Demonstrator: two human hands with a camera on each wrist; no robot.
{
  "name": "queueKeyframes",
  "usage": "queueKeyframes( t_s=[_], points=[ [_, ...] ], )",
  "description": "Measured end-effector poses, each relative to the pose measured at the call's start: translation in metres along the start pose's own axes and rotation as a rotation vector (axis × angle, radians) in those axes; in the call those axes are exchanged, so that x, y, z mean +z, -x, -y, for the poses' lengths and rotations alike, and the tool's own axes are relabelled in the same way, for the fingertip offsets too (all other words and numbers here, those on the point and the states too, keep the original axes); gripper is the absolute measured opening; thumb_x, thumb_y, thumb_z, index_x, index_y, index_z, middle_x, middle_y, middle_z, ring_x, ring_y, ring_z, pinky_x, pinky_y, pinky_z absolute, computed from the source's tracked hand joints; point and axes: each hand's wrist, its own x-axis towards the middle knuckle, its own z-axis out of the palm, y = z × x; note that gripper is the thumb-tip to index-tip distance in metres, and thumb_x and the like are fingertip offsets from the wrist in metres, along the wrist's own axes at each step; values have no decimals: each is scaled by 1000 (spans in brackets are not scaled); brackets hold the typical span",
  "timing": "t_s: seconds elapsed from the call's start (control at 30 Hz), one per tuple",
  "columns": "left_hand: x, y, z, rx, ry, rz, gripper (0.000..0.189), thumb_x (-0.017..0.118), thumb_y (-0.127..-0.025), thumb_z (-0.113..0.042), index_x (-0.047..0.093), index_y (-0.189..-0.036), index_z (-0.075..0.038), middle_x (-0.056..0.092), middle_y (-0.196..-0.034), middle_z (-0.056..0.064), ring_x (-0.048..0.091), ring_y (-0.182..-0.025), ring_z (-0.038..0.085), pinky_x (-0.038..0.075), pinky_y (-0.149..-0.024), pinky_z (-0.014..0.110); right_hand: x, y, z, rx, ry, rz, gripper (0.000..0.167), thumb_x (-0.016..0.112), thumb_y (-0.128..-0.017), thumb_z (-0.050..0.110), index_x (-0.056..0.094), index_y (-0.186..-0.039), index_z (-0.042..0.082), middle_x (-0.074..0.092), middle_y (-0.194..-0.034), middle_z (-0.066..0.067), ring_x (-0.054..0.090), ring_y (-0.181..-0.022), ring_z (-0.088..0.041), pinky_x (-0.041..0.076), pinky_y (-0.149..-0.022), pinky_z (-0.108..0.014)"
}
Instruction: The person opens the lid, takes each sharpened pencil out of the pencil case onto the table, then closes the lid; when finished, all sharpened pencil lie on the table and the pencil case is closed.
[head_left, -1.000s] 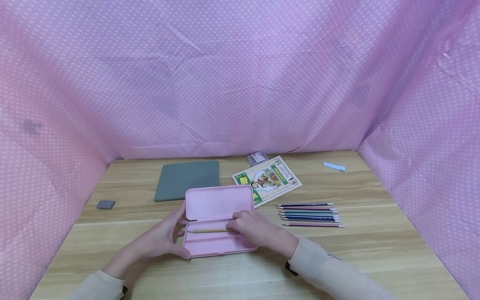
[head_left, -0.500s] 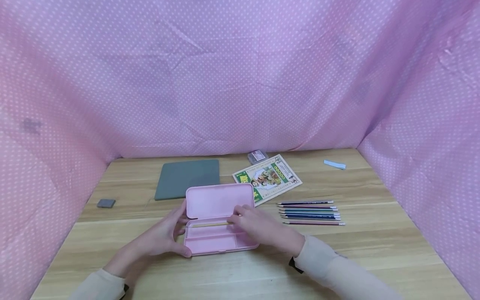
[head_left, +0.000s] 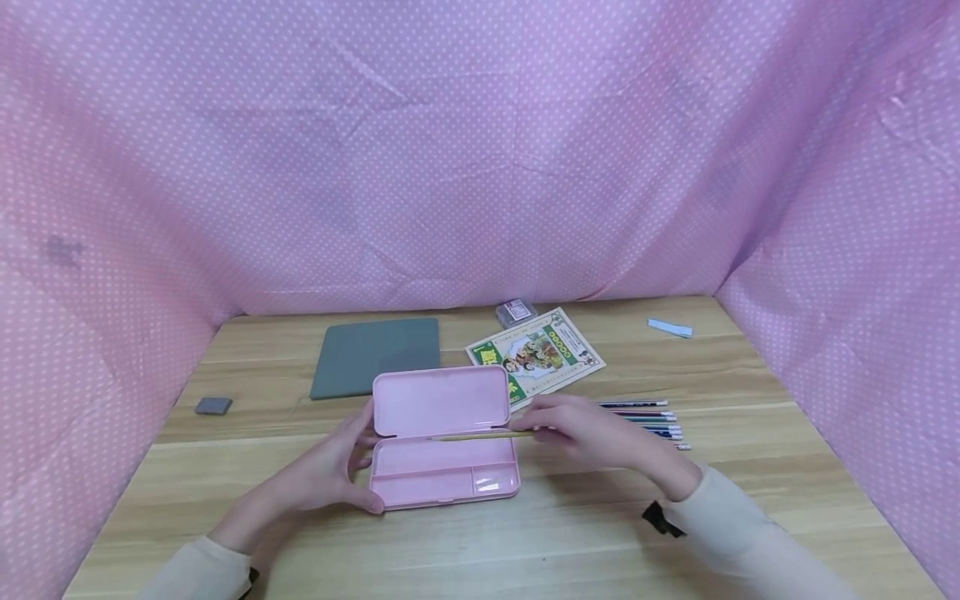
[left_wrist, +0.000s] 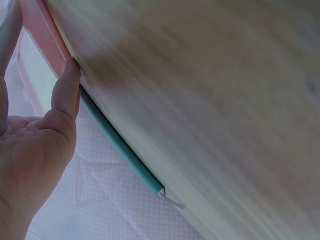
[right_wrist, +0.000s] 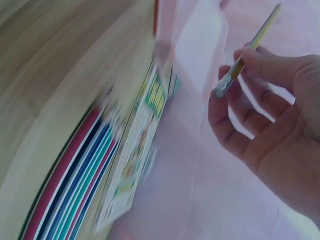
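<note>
A pink pencil case (head_left: 442, 457) lies with its lid up at the middle of the table in the head view. My left hand (head_left: 322, 477) holds its left end, thumb at the front corner and fingers farther back. Only part of that hand (left_wrist: 37, 145) shows in the left wrist view, with a fingertip against the case. My right hand (head_left: 588, 429) pinches a yellow pencil (head_left: 480, 436) near one end. The pencil's other end reaches over the back of the case. In the right wrist view the yellow pencil (right_wrist: 265, 27) sits between thumb and fingers.
Several pencils (head_left: 643, 414) lie side by side, partly hidden behind my right hand. A green-and-white booklet (head_left: 536, 358), a dark green notebook (head_left: 375, 358) and a small clear box (head_left: 515, 312) lie behind the case. A grey eraser (head_left: 213, 406) is left; a pale blue strip (head_left: 670, 328) is far right.
My right hand has lifted the yellow pencil from the case's rear compartment and moved right with it, uncovering the small front-right compartment. My left hand stays at the case.
</note>
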Motion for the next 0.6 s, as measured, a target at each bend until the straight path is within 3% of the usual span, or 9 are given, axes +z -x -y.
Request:
queueKeyframes(
  t_s=[0.2, 0.37, 0.6],
  points=[
    [-1, 0, -1, -10, 5, 0, 146, 96, -66, -16, -14, -161, -10, 35, -147, 22, 47, -131, 43, 50, -106, 42, -17, 43, -24, -36, -97, -87, 29, 71, -91, -4, 74, -117, 8, 69, -107, 2, 63, -90, -6, 60, -75, -28],
    [0, 1, -1, -21, 16, -1, 147, 97, -64, -14, -14, -161, -12, 37, -147, 19, 47, -131, 40, 49, -106, 41, -23, 78, -41, -15, -109, -132, 29, 73, -89, -4, 76, -114, 10, 71, -106, 3, 67, -93, -11, 60, -78, -28],
    [-1, 2, 0, -37, 19, 3, 148, 97, -64, -15, -15, -161, -13, 34, -152, 18, 47, -133, 38, 48, -107, 42, -20, 115, -55, 18, 26, -132, 31, 77, -82, -7, 78, -106, 13, 70, -104, 5, 67, -93, -11, 58, -82, -23]
  ],
)
